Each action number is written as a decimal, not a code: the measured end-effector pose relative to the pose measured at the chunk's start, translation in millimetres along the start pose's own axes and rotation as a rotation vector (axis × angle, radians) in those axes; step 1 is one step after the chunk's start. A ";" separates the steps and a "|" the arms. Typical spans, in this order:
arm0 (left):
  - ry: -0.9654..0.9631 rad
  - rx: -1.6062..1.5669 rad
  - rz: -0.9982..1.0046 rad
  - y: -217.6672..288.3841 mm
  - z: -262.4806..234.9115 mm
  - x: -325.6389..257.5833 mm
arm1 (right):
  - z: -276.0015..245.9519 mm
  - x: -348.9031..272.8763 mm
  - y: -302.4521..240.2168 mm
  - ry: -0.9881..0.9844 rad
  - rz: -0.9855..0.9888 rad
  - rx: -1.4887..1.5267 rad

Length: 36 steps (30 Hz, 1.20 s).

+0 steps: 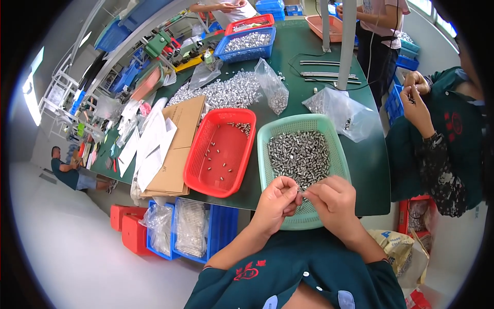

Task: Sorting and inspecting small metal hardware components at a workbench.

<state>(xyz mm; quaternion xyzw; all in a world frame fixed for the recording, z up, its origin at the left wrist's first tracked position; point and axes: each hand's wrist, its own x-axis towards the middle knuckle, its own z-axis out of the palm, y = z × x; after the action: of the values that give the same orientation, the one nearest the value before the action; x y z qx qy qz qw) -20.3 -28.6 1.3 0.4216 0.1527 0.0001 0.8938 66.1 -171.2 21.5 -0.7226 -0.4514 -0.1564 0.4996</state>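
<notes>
Green worktop (360,154) carries a green plastic basket (337,154) of small metal pins (299,154). My left hand (275,203) and right hand (332,198) pinch one light, stiff, slippery pin (302,194) at lower centre; I grip its ends.

— Where can the hands (303,198) pass?
— At twelve o'clock only the low green basket (288,129) lies ahead. At ten the red basket (198,170) blocks; bare tabletop (368,165) opens at two.
</notes>
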 end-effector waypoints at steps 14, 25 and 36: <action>-0.010 -0.062 -0.038 -1.8 6.0 -0.2 | 12.4 -15.6 5.8 0.001 0.408 0.307; -0.016 0.194 -0.071 -2.5 8.6 6.7 | 13.3 -20.8 15.5 0.033 0.672 0.571; 0.028 0.086 -0.244 1.7 6.3 6.5 | 8.8 -23.7 23.0 0.106 0.671 0.636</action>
<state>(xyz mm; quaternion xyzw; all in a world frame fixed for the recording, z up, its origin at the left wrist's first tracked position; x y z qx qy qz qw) -12.1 -31.4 4.6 0.4377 0.2153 -0.1093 0.8661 69.9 -177.5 -11.9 -0.6308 -0.1918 0.1232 0.7417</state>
